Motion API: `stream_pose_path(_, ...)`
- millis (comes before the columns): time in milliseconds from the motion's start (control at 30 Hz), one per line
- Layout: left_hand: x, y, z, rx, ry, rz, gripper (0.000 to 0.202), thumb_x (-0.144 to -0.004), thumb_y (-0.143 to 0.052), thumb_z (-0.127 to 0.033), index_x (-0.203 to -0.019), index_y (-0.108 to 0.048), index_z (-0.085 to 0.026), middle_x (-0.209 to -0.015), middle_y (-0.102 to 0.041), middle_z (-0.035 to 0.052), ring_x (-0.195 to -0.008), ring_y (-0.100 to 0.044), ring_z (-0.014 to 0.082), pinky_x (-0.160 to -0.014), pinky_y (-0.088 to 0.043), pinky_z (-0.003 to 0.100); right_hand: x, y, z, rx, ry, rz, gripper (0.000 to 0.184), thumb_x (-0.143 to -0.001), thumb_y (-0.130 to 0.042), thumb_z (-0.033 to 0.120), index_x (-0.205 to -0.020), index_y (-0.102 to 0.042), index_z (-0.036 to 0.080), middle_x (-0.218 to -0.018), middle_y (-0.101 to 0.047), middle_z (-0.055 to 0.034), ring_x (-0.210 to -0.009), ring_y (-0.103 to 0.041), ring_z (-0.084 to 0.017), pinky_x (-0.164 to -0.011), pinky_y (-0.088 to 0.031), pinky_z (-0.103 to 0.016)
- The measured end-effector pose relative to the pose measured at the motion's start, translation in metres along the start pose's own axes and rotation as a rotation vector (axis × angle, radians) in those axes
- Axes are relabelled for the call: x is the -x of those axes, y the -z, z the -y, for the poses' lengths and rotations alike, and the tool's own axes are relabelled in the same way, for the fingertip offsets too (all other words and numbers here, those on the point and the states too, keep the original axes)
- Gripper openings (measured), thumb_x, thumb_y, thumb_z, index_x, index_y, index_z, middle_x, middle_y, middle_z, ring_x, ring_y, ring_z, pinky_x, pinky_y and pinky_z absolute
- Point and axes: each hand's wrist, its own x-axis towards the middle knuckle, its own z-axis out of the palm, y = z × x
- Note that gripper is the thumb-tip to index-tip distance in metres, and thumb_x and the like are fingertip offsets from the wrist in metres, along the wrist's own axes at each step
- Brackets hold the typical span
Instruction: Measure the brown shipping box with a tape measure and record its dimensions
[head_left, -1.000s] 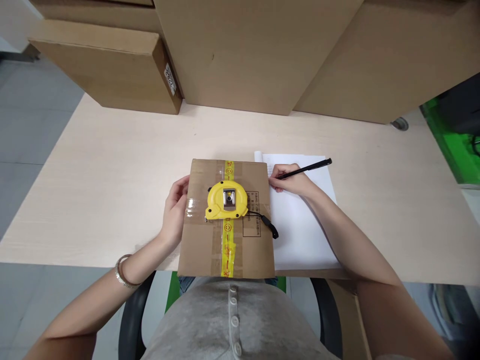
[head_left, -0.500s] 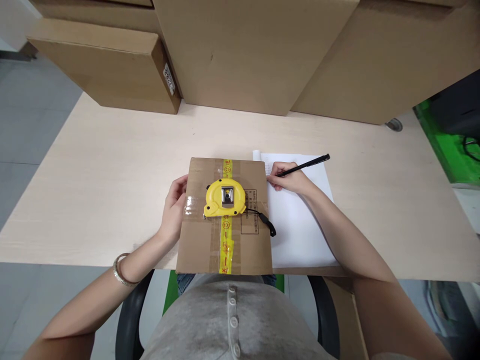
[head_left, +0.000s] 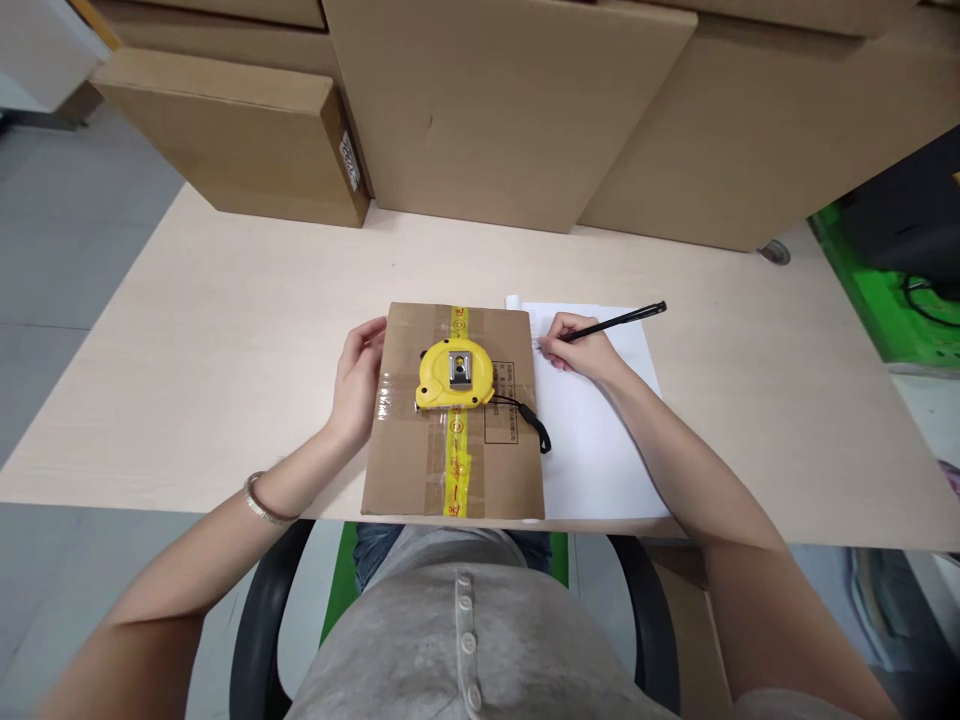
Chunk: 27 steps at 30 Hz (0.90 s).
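Two bare hands are at work over a pale wooden table, and they are well apart, with a small cardboard box between them. The right hand is closed around a black pen, which it holds in the manner of writing: the lower end is at the fingers, and the upper end points away to the right. This hand is at the upper part of a white sheet of paper, just beside the right edge of the small box, where some small marks can be seen, too small to read. The left hand is curved along the left side of the small box; its fingertips come close to the edge, but I cannot tell whether it presses on the box or only rests near it. The small box is near the front edge of the table and hides the left part of the paper. Along its top runs a strip of yellow printed tape, and across this strip lies a yellow tape measure, whose black wrist strap reaches to the right edge of the box. On the left wrist there is a bracelet. At the back of the table, large cartons stand side by side.
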Motion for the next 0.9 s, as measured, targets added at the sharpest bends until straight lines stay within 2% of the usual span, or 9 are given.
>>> stream_pose_path(100, -0.019, -0.01, -0.003, 0.091, -0.038, -0.01, 0.02, -0.085, -0.062, -0.025, -0.101, -0.074, -0.021, -0.124, -0.078, 0.0083, -0.123, -0.069, 0.0273, -0.107, -0.058, 0.039, 0.001, -0.002, -0.002, -0.009, 0.01, -0.037, 0.036, -0.075, -0.079, 0.042, -0.062, -0.051, 0.024, -0.049, -0.058, 0.0029, -0.038, -0.046, -0.008, -0.038, -0.036, -0.023)
stream_pose_path(200, -0.034, -0.018, 0.0, 0.185, -0.01, 0.007, 0.022, -0.086, -0.058, -0.027, -0.097, -0.076, -0.021, -0.117, -0.079, 0.0075, -0.118, -0.071, 0.0254, -0.108, -0.057, 0.038, 0.002, -0.002, -0.001, -0.005, 0.003, -0.018, 0.035, -0.074, -0.081, 0.042, -0.062, -0.053, 0.023, -0.049, -0.059, 0.0022, -0.04, -0.049, -0.009, -0.039, -0.039, -0.024)
stream_pose_path(300, -0.041, -0.021, 0.004, 0.185, 0.017, 0.025, 0.025, -0.089, -0.056, -0.03, -0.096, -0.078, -0.021, -0.112, -0.08, 0.0062, -0.116, -0.071, 0.0246, -0.108, -0.057, 0.037, 0.002, -0.003, 0.0, 0.004, 0.0, -0.002, 0.035, -0.074, -0.081, 0.041, -0.062, -0.054, 0.023, -0.051, -0.06, 0.0019, -0.041, -0.05, -0.009, -0.041, -0.04, -0.024)
stream_pose_path(567, -0.043, -0.015, 0.004, -0.071, -0.013, 0.117, 0.03, -0.09, -0.053, -0.025, -0.1, -0.081, -0.02, -0.121, -0.081, 0.0083, -0.122, -0.07, 0.027, -0.112, -0.054, 0.038, 0.001, -0.003, 0.004, 0.042, -0.004, 0.023, 0.029, -0.073, -0.077, 0.035, -0.06, -0.054, 0.023, -0.048, -0.058, 0.003, -0.04, -0.049, -0.009, -0.043, -0.036, -0.024)
stream_pose_path(767, -0.043, -0.014, 0.004, -0.104, -0.014, 0.128, 0.032, -0.092, -0.05, -0.023, -0.099, -0.081, -0.021, -0.119, -0.082, 0.0081, -0.12, -0.071, 0.0276, -0.115, -0.052, 0.043, 0.001, -0.001, 0.005, 0.054, 0.0, 0.045, 0.028, -0.073, -0.076, 0.034, -0.059, -0.054, 0.023, -0.048, -0.057, 0.0025, -0.04, -0.048, -0.009, -0.043, -0.035, -0.025)
stream_pose_path(900, -0.042, -0.013, 0.005, -0.121, 0.003, 0.137, 0.033, -0.092, -0.048, -0.024, -0.102, -0.079, -0.02, -0.123, -0.081, 0.0074, -0.123, -0.07, 0.0267, -0.115, -0.051, 0.042, 0.0, -0.001, 0.002, 0.045, 0.001, 0.043, 0.029, -0.074, -0.075, 0.037, -0.06, -0.054, 0.023, -0.048, -0.057, 0.0021, -0.04, -0.049, -0.01, -0.042, -0.036, -0.025)
